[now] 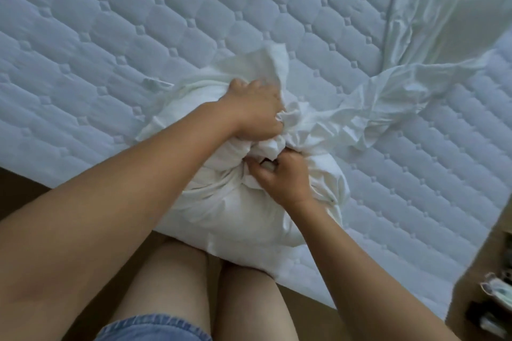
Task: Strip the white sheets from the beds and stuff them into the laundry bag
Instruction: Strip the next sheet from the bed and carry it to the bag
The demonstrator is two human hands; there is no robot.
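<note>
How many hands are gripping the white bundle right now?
2. The left hand grips bunched fabric at the top of the white bundle; the right hand pinches folds just below, nearer the mattress edge.

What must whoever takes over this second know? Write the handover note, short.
Left hand: grips the crumpled white sheet at the top of the bulging white cloth bag.
Right hand: pinches the bag's cloth at its mouth.
The bag sits on the near edge of the quilted white mattress; the sheet's tail trails across it to the far right.
Done: mattress bared here, bag already full-looking.
Left: stuff the tail in.
</note>
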